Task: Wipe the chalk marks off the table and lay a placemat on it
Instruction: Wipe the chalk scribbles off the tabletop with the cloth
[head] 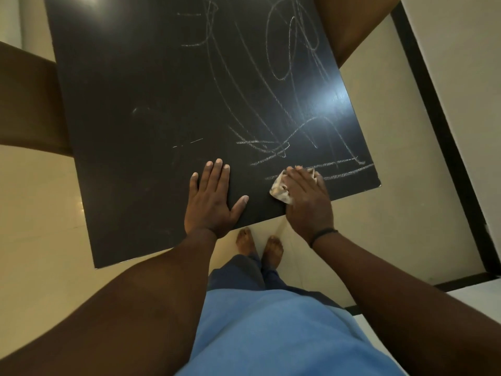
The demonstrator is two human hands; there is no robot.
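A black square table (141, 104) fills the upper middle of the head view. White chalk marks (273, 85) scrawl over its right half, from the far edge down to the near right corner; the left half shows only faint traces. My left hand (211, 202) lies flat on the tabletop near the front edge, fingers straight and spread. My right hand (306, 199) presses a crumpled pale cloth (279, 189) onto the table at the near right corner, next to the lowest chalk lines. Most of the cloth is hidden under the hand. No placemat is in view.
Brown wooden furniture stands at the table's left side (27, 104) and at its far right corner (349, 25). The floor is cream tile (379, 226) with a dark border strip (444, 131) on the right. My bare feet (260, 245) stand just below the table's front edge.
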